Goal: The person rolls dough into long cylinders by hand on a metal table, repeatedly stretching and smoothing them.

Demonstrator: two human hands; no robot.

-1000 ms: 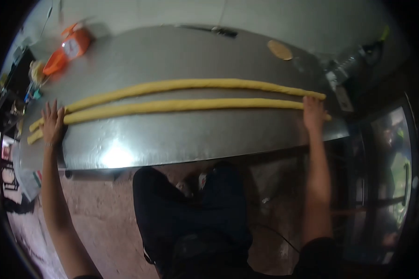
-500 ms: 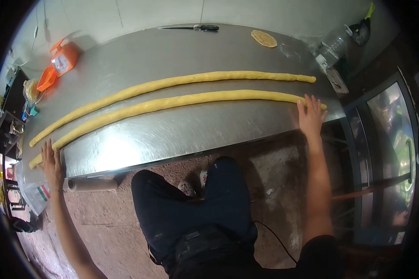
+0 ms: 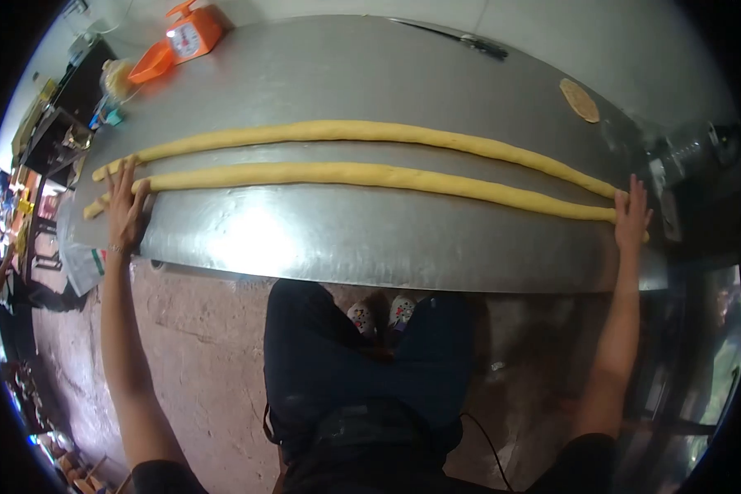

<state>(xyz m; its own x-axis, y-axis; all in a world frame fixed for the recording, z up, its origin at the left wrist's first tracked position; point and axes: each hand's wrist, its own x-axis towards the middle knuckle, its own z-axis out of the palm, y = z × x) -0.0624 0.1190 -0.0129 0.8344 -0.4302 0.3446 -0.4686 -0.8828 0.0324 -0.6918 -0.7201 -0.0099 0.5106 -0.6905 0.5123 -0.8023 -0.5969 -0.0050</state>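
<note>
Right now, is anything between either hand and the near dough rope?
Nothing visible. The left hand and right hand already lie open on opposite ends of the near dough rope. The far rope lies beyond it.

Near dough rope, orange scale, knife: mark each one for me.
near dough rope [image 3: 354, 174], head view, middle of its length.
orange scale [image 3: 196, 34], head view, on its body beside the dial.
knife [image 3: 484, 47], head view, on the dark handle.
</note>
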